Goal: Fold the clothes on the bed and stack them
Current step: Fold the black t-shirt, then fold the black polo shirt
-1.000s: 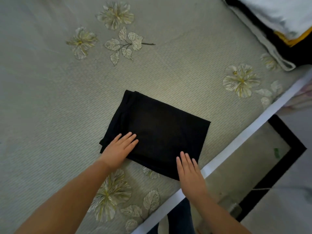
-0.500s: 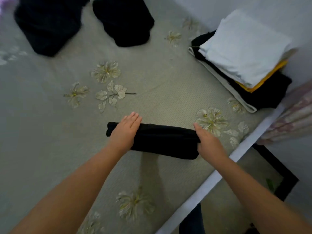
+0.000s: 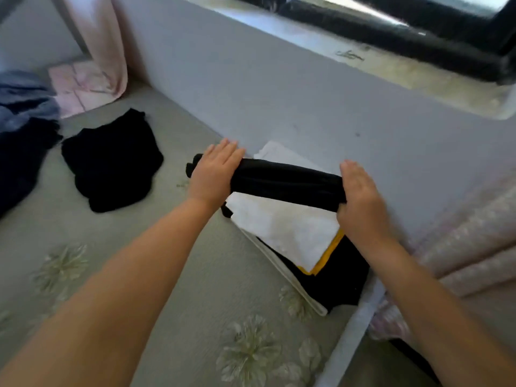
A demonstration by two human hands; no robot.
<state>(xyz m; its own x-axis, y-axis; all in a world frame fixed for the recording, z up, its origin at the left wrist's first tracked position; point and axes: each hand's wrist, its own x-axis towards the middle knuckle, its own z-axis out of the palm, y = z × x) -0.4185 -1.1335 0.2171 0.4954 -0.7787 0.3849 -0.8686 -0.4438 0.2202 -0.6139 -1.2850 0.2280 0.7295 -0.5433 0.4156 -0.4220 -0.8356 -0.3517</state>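
over the stack (image 3: 282, 233), both hands seemingly grip the folded black garment (image 3: 284, 181).

Matt black cloth garment (image 3: 284, 180)

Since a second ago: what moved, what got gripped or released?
The folded black garment came off the bed, where both hands were flat on it. The left hand and right hand now clamp its two ends and hold it over the stack's white top layer. Nothing was released. The stack's layers look unchanged; the loose black clothes lie unfolded.
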